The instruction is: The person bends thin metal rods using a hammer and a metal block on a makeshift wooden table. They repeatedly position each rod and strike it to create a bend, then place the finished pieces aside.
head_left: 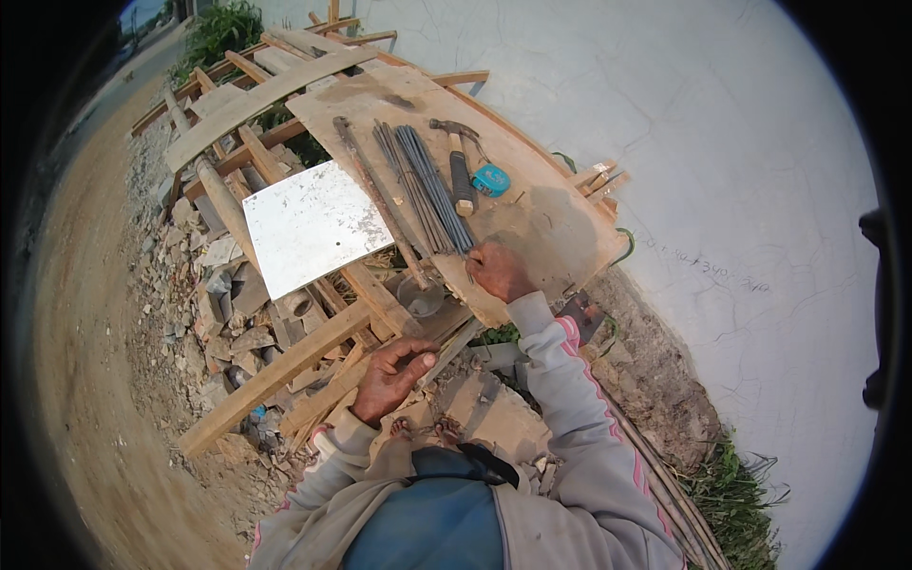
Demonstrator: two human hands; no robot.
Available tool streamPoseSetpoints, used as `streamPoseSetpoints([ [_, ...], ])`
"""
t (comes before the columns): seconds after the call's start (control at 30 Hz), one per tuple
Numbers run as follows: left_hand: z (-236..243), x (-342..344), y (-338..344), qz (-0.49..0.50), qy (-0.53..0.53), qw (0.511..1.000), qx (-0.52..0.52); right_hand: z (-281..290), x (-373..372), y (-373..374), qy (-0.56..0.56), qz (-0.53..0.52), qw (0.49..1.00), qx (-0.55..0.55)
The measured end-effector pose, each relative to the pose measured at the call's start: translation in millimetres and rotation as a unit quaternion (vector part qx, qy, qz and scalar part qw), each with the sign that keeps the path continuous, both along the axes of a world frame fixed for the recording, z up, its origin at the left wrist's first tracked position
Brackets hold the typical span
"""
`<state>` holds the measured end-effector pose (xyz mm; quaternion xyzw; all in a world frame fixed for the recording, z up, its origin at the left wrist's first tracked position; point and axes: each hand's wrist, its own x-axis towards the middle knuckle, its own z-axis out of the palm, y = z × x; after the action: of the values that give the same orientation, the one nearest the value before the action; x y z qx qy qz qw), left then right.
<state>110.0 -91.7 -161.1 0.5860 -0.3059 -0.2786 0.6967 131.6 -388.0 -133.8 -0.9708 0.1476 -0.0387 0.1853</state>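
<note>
Cracked pale wall [722,123] right; dirt ground [90,323] left, rubble [190,318] alongside; grass [736,503] at wall's foot; outdoor daylight.

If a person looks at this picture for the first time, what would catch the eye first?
Probably the white panel, left of the brown board. Next, the blue tape measure beside the hammer on that board, and the dark rods, whose near ends lie by the right hand.
</note>
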Motion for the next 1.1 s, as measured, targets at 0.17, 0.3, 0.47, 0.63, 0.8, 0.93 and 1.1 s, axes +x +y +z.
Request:
streamPoseSetpoints([
  [0.17,-4,-10,-9,-0.043,0.045,0.998,-0.002,-12,-16,4,-0.018,-0.019,0.999,0.042],
  [0.3,-7,-17,-19,-0.07,0.083,0.994,-0.008,-28,-10,13,-0.073,-0.032,0.996,0.048],
  [0.47,-8,-16,-15,-0.062,0.074,0.995,0.001,-30,-58,10,-0.037,-0.026,0.966,0.256],
  [0.63,-14,-15,-16,-0.048,0.112,0.992,0.014,-20,-141,20,0.007,-0.067,0.814,0.577],
  [0.8,-15,-30,-44,-0.079,0.157,0.984,0.015,-20,-184,29,0.029,-0.042,0.805,0.591],
  [0.93,-11,-46,-70,-0.036,0.189,0.981,0.011,-10,-237,41,0.022,-0.01,0.785,0.618],
  [1.1,-10,-63,-102,-0.017,0.229,0.972,-0.041,1,-286,46,0.056,-0.024,0.798,0.6],
])
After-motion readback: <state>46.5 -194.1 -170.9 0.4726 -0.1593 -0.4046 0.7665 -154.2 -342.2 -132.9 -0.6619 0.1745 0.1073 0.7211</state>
